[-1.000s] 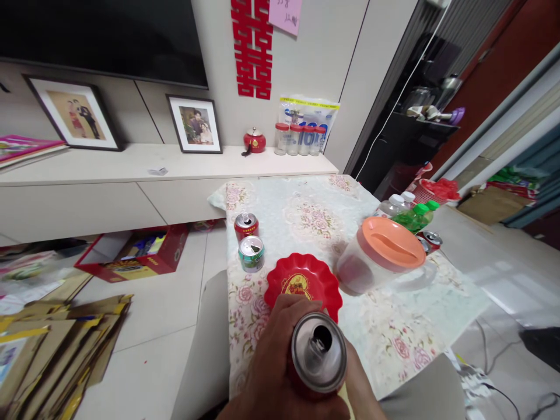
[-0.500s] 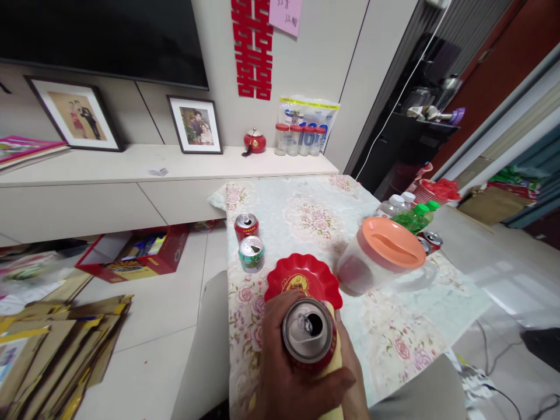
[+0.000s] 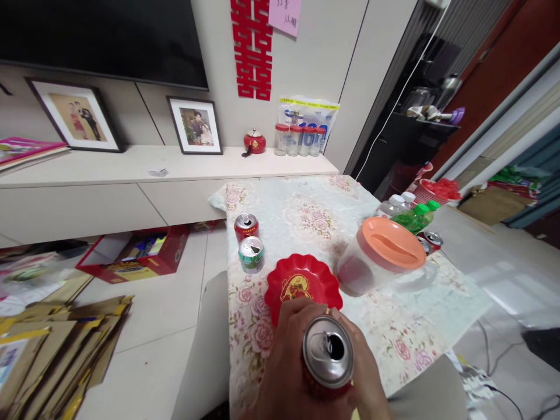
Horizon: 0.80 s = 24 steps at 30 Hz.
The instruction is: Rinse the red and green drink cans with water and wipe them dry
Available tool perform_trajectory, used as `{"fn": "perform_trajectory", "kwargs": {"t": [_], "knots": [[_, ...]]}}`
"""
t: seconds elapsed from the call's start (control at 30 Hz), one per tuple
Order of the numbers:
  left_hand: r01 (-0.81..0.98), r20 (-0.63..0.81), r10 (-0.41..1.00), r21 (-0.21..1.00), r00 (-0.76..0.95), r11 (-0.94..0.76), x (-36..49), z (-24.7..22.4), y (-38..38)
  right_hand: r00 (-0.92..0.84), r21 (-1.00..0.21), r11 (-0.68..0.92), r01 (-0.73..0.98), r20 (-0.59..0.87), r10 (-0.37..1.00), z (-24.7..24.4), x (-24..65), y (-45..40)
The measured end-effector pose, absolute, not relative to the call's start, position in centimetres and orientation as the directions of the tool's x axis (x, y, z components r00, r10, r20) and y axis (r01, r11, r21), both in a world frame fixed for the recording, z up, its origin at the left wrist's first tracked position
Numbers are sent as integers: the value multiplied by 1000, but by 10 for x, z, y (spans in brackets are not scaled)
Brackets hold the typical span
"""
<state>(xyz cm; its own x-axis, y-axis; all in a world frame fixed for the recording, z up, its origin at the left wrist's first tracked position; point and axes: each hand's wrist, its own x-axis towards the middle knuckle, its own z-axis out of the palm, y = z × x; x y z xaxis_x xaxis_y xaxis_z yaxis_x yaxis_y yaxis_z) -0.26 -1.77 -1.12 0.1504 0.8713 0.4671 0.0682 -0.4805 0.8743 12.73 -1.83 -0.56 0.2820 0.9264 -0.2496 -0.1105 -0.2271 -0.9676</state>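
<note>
An opened drink can [image 3: 328, 353], dark red with a silver top, stands upright close in front of me. My left hand [image 3: 286, 361] wraps round its left side, fingers closed. My right hand [image 3: 365, 367] is closed about the right side, its fingertips meeting the left ones behind the can. A bit of yellow cloth [image 3: 355, 415] shows beneath my right hand; the rest of it is hidden. Just beyond the hands lies a red scalloped plate [image 3: 280, 286] with a gold print. A red can [image 3: 246, 227] and a green-and-silver can [image 3: 251, 255] stand to its left.
A clear pitcher [image 3: 359, 265] with an orange lid stands on the flowered tablecloth [image 3: 402, 326] at right. Behind it are several bottles [image 3: 413, 217] and more cans [image 3: 433, 239]. Flattened cardboard [image 3: 74, 356] and a red box [image 3: 135, 254] lie on the floor at left.
The can and both hands have moved right and slightly down, uncovering more of the plate. My right hand has come further round the can, and the yellow cloth is now mostly hidden.
</note>
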Motion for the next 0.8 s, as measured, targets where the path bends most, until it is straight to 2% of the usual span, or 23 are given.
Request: {"fn": "perform_trajectory", "kwargs": {"t": [0.13, 0.33, 0.43, 0.63, 0.8], "knots": [[124, 478, 870, 862, 119, -491, -2, -12, -16, 290, -952, -233, -198, -284, 914, 8, 121, -30], [100, 447, 891, 886, 83, -453, 2, -8, -18, 373, -958, -138, -251, -227, 900, 25, 116, -47], [94, 468, 882, 877, 65, -472, 5, -8, -19, 383, -971, -104, -216, -182, 906, 31, 118, -48], [78, 521, 830, 836, 198, -543, -2, -19, -19, 217, -974, -109, -200, -152, 964, 36, 133, -28], [125, 618, 765, 757, 180, -641, -6, -33, -20, 32, -924, -262, -277, -282, 959, 33, 136, -10]]}}
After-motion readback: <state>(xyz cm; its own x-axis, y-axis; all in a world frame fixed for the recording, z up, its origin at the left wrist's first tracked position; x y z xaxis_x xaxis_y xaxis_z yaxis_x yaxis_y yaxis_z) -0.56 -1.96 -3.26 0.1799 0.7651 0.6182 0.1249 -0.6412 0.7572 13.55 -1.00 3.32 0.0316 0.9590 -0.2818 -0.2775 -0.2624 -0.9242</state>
